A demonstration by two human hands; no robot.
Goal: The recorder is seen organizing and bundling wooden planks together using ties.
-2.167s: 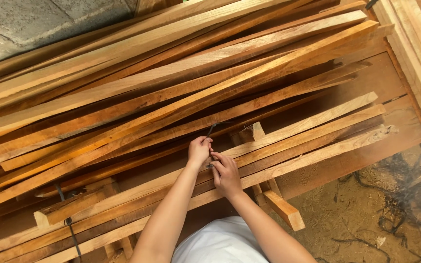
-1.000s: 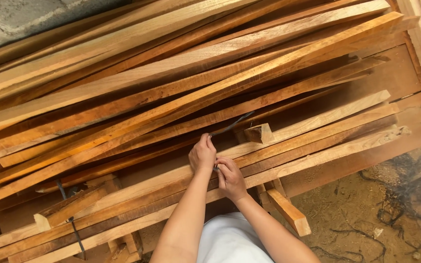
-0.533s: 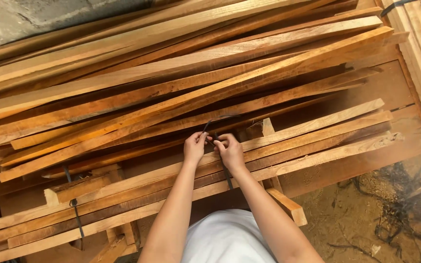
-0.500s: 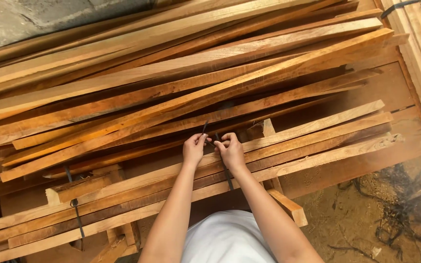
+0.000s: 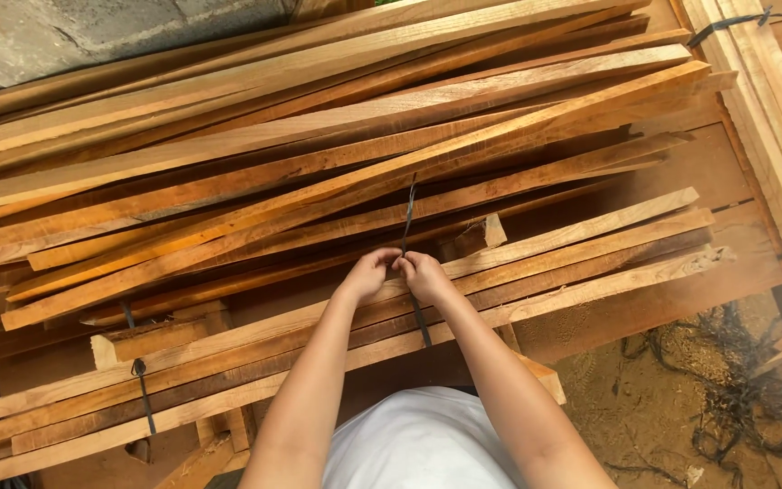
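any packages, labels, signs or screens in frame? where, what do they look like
None in view: no package, label, sign or screen.
Closest to packaging: dark strap, thin band around the slat bundle, pinched by left hand and right hand.
Second dark strap, lower left, around the same bundle.
Dark bands on the timber stack, right edge.

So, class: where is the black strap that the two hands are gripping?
In the head view, the black strap runs across the front bundle of wooden slats at centre, pinched between left hand and right hand.
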